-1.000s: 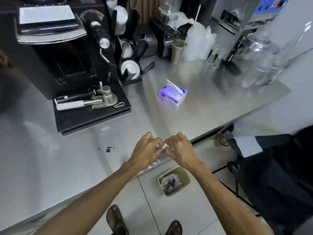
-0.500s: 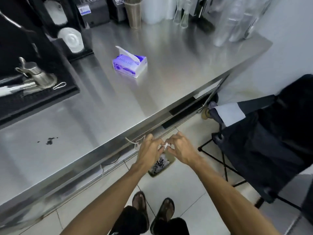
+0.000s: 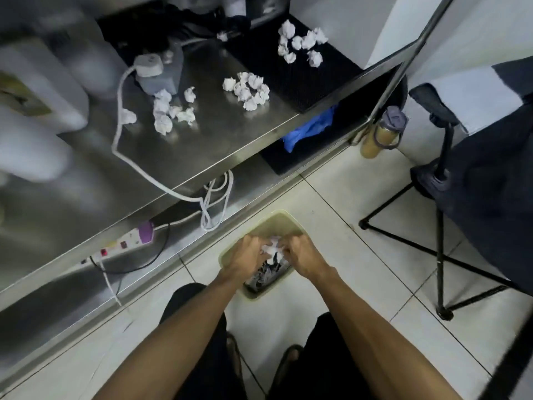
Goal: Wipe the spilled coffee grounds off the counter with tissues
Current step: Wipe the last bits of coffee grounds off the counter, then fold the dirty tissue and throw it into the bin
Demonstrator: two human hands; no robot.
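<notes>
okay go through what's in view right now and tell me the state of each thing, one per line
Left hand: over the bin, pinching the tissue.
Right hand: over the bin, pinching the tissue.
Tissue: crumpled, held between both hands.
Bin: on the floor, open, waste inside.
Tissue balls: crumpled, scattered on the lower shelf.
Power strip: purple plug inserted.
Bottle: upright, lid closed.

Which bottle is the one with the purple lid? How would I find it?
Start at the slanted metal table leg on the right and follow it down to the floor. The bottle stands at its foot, upright on the tiles. It is tan with a purple lid and loop handle; nothing else there matches.
</notes>
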